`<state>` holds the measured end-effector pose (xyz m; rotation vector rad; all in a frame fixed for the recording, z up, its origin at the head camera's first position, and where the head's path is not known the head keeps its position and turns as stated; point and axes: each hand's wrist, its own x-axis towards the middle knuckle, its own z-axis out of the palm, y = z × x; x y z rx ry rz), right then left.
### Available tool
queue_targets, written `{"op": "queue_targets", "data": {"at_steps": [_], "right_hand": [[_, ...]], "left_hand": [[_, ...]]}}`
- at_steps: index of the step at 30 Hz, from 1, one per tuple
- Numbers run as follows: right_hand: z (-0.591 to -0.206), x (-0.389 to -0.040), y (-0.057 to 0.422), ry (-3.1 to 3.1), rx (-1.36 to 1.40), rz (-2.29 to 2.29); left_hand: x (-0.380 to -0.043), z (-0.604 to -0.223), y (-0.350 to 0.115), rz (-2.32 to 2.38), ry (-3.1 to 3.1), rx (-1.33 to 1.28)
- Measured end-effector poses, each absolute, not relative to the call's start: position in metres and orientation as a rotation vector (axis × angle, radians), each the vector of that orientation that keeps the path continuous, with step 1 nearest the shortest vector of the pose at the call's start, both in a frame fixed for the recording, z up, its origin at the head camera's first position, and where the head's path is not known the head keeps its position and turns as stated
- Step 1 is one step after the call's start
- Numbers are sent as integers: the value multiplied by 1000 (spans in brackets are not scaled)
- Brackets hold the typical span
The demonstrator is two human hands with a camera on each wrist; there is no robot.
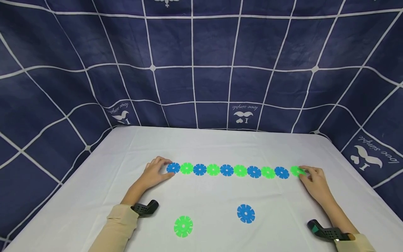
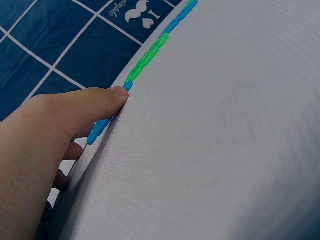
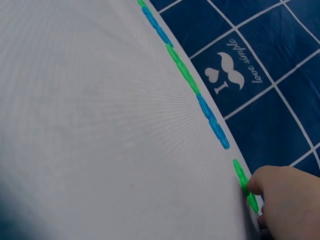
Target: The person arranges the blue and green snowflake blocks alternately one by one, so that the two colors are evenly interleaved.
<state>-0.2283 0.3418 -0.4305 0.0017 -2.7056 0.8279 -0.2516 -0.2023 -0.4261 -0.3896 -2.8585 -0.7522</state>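
Note:
A row of flat, notched plastic discs, alternating blue and green, runs across the white table. At its left end, my left hand [image 1: 155, 172] holds a blue disc [image 1: 173, 168] between thumb and fingers. Beside that disc lies a green one [image 1: 187, 168]. My right hand [image 1: 316, 181] pinches a green disc [image 1: 296, 171] at the right end. A small gap parts this green disc from the blue disc [image 1: 281, 172] to its left, plain in the right wrist view. The right fingertips hide part of the held disc [image 3: 241, 175].
Two loose discs lie nearer the front: a green one [image 1: 183, 226] at centre left and a blue one [image 1: 246, 213] right of it. White cloth covers the table [image 1: 214, 196]. A dark blue checked curtain [image 1: 211, 84] hangs behind and along the sides.

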Motion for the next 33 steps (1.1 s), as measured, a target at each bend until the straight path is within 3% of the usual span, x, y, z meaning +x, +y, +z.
{"op": "queue_targets", "data": {"at_steps": [33], "right_hand": [[-433, -226, 340, -2749, 73, 845]], "left_hand": [[-251, -428, -201, -764, -2876, -362]]}}
